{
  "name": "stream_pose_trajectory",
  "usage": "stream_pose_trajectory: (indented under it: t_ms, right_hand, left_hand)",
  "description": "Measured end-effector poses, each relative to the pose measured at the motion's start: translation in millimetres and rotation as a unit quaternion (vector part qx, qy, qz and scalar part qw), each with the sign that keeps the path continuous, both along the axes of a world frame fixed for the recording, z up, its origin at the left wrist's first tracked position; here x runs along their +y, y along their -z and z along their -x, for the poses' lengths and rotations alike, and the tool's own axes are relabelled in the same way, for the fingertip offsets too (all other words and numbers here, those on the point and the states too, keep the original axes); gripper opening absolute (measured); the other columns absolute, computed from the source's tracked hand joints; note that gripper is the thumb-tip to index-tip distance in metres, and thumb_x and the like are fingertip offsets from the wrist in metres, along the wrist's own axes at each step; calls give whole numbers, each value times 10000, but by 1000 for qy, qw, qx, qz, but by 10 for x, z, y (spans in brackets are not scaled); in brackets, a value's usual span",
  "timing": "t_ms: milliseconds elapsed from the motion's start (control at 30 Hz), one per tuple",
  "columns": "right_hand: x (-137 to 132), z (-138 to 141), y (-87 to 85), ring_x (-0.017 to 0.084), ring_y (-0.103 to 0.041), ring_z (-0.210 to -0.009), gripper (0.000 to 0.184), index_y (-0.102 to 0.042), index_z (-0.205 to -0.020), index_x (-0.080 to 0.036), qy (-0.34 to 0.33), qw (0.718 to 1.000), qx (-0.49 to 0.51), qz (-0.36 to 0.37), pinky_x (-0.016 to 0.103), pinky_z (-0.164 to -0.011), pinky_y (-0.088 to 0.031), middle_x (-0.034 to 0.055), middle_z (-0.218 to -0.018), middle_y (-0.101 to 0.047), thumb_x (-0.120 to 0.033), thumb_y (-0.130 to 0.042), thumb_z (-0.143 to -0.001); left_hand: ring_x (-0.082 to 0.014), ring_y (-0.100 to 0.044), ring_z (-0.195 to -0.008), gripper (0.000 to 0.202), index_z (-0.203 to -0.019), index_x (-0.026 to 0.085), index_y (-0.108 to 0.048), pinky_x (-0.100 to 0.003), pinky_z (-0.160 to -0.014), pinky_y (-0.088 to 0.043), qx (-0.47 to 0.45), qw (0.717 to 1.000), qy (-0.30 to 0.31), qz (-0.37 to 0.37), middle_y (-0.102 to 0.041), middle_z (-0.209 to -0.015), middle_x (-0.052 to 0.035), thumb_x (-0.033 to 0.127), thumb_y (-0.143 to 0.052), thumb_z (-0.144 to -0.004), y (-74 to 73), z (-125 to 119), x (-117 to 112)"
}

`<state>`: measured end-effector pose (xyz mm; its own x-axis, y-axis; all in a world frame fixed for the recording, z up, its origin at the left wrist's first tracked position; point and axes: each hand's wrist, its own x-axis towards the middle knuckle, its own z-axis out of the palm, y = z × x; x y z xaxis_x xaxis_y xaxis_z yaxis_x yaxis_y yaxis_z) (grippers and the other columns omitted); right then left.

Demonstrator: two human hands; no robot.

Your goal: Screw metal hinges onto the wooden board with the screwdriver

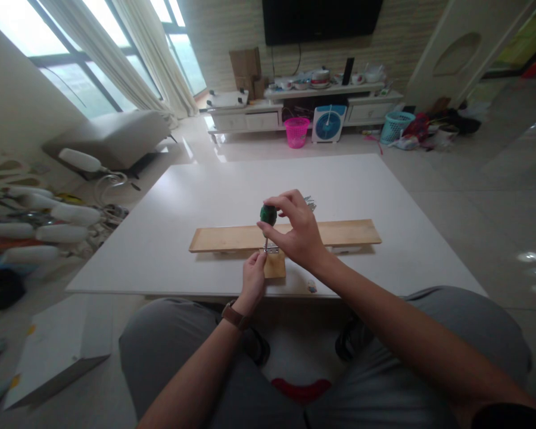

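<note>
- Looks partway done, as a guess: got a small, shiny metal hinge (pixel 273 250) set where a long, flat, pale wooden board (pixel 226 238) meets a small, square, pale wooden block (pixel 275 266).
- Cannot tell how many screws sit in the holes, or how tight.
- Probably needs more turning at the hinge's left end, under the thin tip of a round, green-handled metal screwdriver (pixel 268 215).
- Find the board lying left to right across the flat, white worktop (pixel 339 179), with the block on its near side.
- Holding the screwdriver almost upright in the right hand (pixel 297 229), with thumb and fingers curled round the handle, high over the hinge.
- Reaching in from the near right with that arm.
- Bunching the left hand's (pixel 254 274) fingertips close together, low by the block's left edge; cannot tell if pinching a screw, the tip or the wood.
- Reaching in from the near left with that arm.
</note>
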<state>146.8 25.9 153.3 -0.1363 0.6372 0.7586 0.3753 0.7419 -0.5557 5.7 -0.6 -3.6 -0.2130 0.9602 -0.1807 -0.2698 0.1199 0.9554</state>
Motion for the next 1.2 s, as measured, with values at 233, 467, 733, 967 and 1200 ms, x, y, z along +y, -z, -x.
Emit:
stream_pose_trajectory:
  t_ms: [233, 467, 733, 967, 1200]
  right_hand:
    - [-11, -2, -9, 200, -660, -1022, 343, -620, -1185, -253, 8, 1000, -18, -5, 370, -838, -574, 49, -1108, -690, -92, -573, -886]
    - [18, -2, 6, 198, -666, -941, 231, -596, -1134, -251, 9, 1000, -13, 8, 409, -874, -587, 34, -1047, -711, -251, -700, -928]
    - [1, 11, 6, 198, -633, -1031, 271, -580, -1130, -249, -17, 1000, 7, 0, 397, -892, -623, 49, -1088, -613, -122, -589, -891]
    - [9, -9, 6, 172, -618, -927, 256, -635, -1144, -268, 3, 1000, -1, 5, 375, -829, -586, 20, -1041, -617, -163, -690, -917]
    - [-6, -3, -20, 185, -640, -942, 228, -605, -1090, -256, -3, 1000, -7, -2, 379, -845, -582, 23, -1028, -656, -171, -671, -889]
  left_hand:
    - [-158, -590, -696, 388, -756, 155, -716, -262, -658, -471, 5, 1000, -5, -6, -719, -744, -28, 528, -816, -722, -1, 1, 4]
    - [-175, -622, -725, 387, -789, 155, -723, -278, -685, -484, -3, 1000, 7, 5, -737, -787, -45, 529, -804, -725, -24, -1, -3]
    - [-163, -594, -708, 385, -769, 158, -709, -272, -676, -468, 0, 1000, -1, -6, -715, -755, -27, 527, -809, -727, -7, -11, 2]
    - [-168, -593, -717, 397, -759, 163, -699, -277, -691, -467, 3, 1000, 5, -4, -718, -758, -36, 545, -807, -739, 8, -2, 2]
    - [-173, -612, -725, 368, -776, 162, -717, -278, -694, -481, 4, 1000, 6, -7, -724, -771, -38, 519, -801, -744, -21, 0, -5]
